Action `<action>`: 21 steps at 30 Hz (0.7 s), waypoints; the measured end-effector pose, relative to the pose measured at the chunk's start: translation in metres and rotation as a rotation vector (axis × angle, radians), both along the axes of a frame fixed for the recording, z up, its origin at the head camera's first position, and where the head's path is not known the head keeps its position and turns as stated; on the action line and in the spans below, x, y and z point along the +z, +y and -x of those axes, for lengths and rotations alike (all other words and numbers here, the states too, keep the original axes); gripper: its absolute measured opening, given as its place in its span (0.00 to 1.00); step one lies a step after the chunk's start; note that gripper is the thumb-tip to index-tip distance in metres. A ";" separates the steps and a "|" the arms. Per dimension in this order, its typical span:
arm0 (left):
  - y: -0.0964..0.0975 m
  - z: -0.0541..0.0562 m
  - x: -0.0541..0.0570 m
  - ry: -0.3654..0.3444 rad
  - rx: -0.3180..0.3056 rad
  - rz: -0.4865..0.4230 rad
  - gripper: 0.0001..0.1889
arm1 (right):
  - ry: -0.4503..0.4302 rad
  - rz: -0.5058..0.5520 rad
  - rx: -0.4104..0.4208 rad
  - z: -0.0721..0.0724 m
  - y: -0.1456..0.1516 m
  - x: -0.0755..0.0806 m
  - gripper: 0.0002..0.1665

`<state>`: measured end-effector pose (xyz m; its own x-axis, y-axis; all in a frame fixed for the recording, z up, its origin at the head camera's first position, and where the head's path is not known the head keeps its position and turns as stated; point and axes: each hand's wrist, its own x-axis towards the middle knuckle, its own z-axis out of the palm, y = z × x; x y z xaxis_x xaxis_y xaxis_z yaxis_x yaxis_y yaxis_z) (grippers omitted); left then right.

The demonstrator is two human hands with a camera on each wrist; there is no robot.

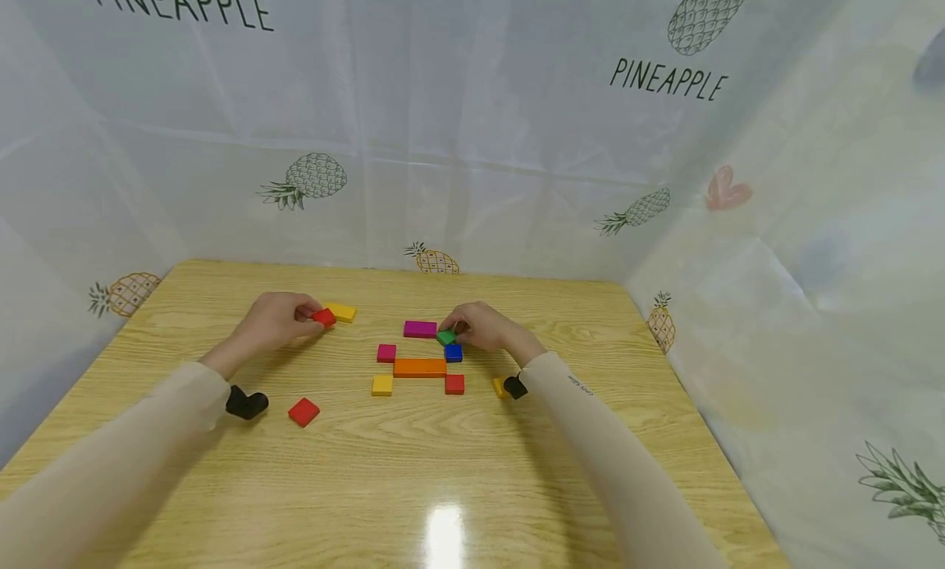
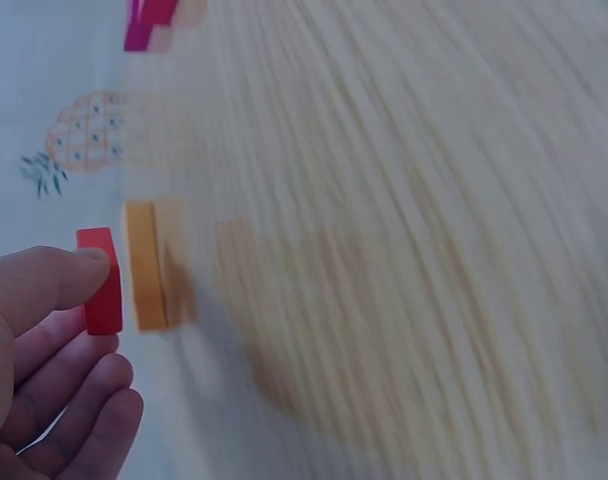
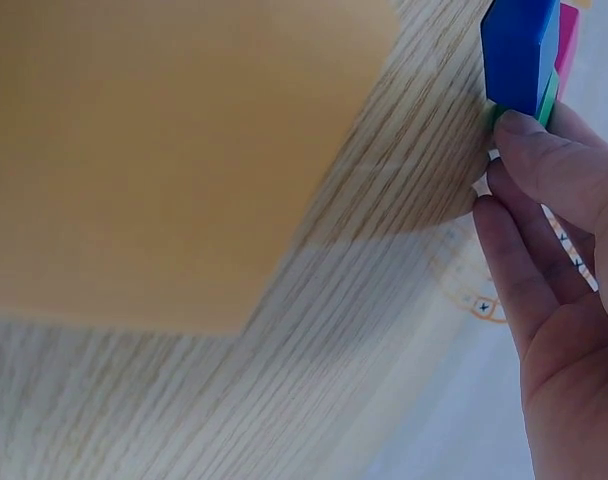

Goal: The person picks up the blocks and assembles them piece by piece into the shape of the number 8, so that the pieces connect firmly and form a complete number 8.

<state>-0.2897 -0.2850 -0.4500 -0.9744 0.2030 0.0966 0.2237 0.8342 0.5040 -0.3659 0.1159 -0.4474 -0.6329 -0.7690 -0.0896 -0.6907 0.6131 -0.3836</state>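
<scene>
My left hand (image 1: pixel 279 318) pinches a red block (image 2: pixel 103 285) between thumb and fingers, beside a yellow block (image 1: pixel 342 312) at the back left of the table. My right hand (image 1: pixel 483 326) pinches a green block (image 1: pixel 446 337) between a purple block (image 1: pixel 420 330) and a blue block (image 1: pixel 454 353). In the right wrist view the blue block (image 3: pixel 522 55) partly hides the green one. Below them lies a long orange block (image 1: pixel 419 368), with a pink block (image 1: pixel 386 353) at its upper left, a yellow block (image 1: pixel 381 385) at lower left and a red block (image 1: pixel 454 384) at lower right.
A loose red block (image 1: pixel 303 411) lies on the wooden table (image 1: pixel 354 487) near the left forearm. Another yellow block (image 1: pixel 500 388) is partly hidden by the black wrist camera (image 1: pixel 515 387). A pineapple-print curtain (image 1: pixel 472 143) stands behind the table and along its sides.
</scene>
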 end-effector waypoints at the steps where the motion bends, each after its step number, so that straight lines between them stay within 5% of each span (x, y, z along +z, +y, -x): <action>1: 0.003 0.000 0.001 0.000 -0.001 -0.002 0.19 | 0.000 -0.001 -0.001 0.000 0.000 0.000 0.19; 21: 0.067 0.005 0.011 0.019 -0.080 -0.016 0.17 | 0.004 -0.017 -0.001 0.000 -0.001 0.000 0.19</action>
<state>-0.2942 -0.2181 -0.4386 -0.9532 0.2780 0.1190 0.2988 0.8054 0.5118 -0.3659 0.1150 -0.4474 -0.6338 -0.7670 -0.1001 -0.6918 0.6200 -0.3702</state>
